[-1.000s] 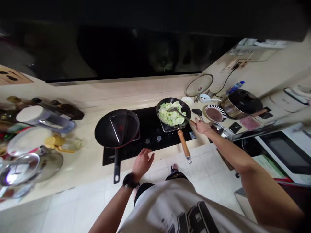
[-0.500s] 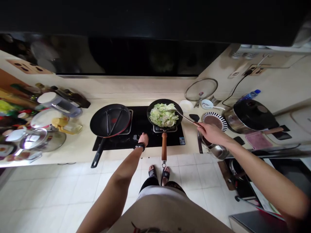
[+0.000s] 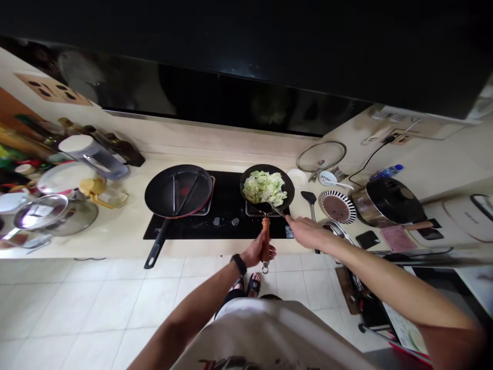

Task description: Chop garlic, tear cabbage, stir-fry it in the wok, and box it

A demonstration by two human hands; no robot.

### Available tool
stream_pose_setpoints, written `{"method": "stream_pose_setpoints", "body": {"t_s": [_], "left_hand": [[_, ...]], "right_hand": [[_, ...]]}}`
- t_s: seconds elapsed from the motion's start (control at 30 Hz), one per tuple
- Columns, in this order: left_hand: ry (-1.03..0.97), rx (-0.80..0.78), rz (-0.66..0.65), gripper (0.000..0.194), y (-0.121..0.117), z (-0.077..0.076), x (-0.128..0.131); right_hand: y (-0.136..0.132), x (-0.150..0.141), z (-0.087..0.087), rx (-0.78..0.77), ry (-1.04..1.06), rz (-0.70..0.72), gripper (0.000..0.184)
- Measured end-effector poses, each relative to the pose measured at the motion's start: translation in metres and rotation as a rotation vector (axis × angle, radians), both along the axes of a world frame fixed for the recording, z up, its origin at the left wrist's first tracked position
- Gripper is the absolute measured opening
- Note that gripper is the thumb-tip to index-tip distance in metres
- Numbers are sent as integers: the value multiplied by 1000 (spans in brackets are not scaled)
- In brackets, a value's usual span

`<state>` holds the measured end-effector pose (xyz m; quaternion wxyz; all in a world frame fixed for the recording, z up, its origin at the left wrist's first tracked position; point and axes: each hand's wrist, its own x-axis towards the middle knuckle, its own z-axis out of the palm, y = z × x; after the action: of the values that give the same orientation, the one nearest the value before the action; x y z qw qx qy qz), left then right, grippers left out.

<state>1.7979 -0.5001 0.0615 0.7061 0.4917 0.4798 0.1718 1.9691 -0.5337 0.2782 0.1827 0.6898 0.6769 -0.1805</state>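
Observation:
A black frying pan [image 3: 285,184] full of chopped green cabbage [image 3: 264,187] sits on the right burner of the black hob [image 3: 227,205]. My left hand [image 3: 256,252] is wrapped round the pan's wooden handle [image 3: 265,237], a dark watch on the wrist. My right hand [image 3: 307,233] grips a metal spatula [image 3: 275,209] whose blade reaches into the near side of the cabbage.
A second black pan [image 3: 179,191] with utensils in it stands on the left burner. Bottles, a jug and metal lids [image 3: 54,216] crowd the left counter. On the right are a glass lid [image 3: 321,155], a striped plate [image 3: 339,206], a black spatula [image 3: 310,199] and a rice cooker [image 3: 389,201].
My left hand left the hob knobs and took hold of the pan's wooden handle. My right hand drew in toward the pan, bringing the spatula from the far rim to the near side.

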Motion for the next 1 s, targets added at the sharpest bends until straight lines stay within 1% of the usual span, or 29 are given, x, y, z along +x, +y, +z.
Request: {"method": "stream_pose_setpoints", "body": {"t_s": [0.03, 0.1, 0.13, 0.17, 0.23, 0.33, 0.4, 0.47, 0.53, 0.6, 0.67, 0.73, 0.77, 0.87, 0.93, 1.0], "left_hand": [[-88, -99, 52, 49, -12, 0, 9], [-181, -209, 165, 40, -25, -1, 18], [-190, -219, 210, 38, -27, 0, 19], [-188, -216, 235, 36, -26, 0, 17], [-185, -210, 238, 34, -21, 3, 11], [-160, -199, 208, 29, -13, 8, -1], [-117, -177, 190, 26, -11, 13, -6], [-66, -158, 174, 24, -10, 18, -9], [-19, -150, 164, 24, -9, 23, -12], [13, -142, 152, 25, -8, 27, -16], [49, -128, 129, 25, -6, 32, -20], [86, -114, 109, 24, -5, 35, -25], [98, -112, 106, 23, -4, 37, -28], [121, -127, 118, 21, -1, 44, -33], [147, -134, 125, 21, 0, 51, -35], [179, -137, 128, 22, 0, 60, -35]], "right_hand": [[7, -11, -13, -15, -38, -8, 60], [15, -24, -36, -18, -112, -35, 64], [15, -23, -43, -7, -135, -53, 66], [13, -18, -47, 12, -140, -68, 67], [1, 6, -43, 83, -96, -83, 62], [-23, 57, -23, 267, 42, -76, 52], [-28, 85, -15, 385, 87, -92, 51], [-17, 100, -20, 455, 79, -133, 53], [7, 106, -34, 473, 63, -185, 53], [37, 110, -49, 452, 81, -220, 53], [66, 117, -59, 402, 161, -253, 48], [90, 133, -61, 286, 326, -344, 41], [102, 144, -59, 192, 432, -417, 37], [137, 178, -54, -175, 756, -622, 28], [160, 195, -57, -390, 931, -655, 24], [179, 202, -63, -534, 1046, -627, 20]]}}
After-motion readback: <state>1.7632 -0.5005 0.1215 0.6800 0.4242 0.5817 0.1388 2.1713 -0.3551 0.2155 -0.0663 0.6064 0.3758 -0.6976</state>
